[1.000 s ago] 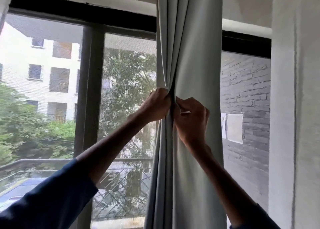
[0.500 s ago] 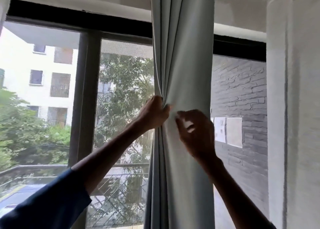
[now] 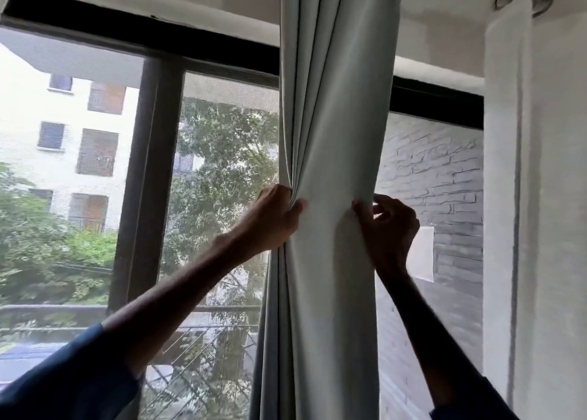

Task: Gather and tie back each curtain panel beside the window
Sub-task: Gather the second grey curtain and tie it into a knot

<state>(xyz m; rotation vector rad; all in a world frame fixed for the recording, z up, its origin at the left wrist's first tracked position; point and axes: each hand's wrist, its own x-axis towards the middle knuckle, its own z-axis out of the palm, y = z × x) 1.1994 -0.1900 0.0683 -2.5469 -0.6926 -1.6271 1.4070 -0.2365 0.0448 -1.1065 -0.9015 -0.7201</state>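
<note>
left hand [image 3: 273, 219]: arm raised from lower left; fingers curled into bunched folds at the left edge of the curtain panel [image 3: 333, 127]; thumb on the front
right hand [image 3: 392, 229]: arm raised from lower right; thumb and fingers pinch the panel's right edge
curtain panel: hangs gathered before the window [image 3: 149, 165], between both hands
hidden: left fingertips buried in folds; panel cut off top and bottom

A pale grey-green curtain panel [image 3: 333, 133] hangs bunched before the dark window frame [image 3: 149, 181]. The left hand [image 3: 273, 219] grips the gathered folds at its left edge. The right hand [image 3: 390, 225] pinches its right edge at about the same height, in front of a grey brick wall [image 3: 444, 165].
</note>
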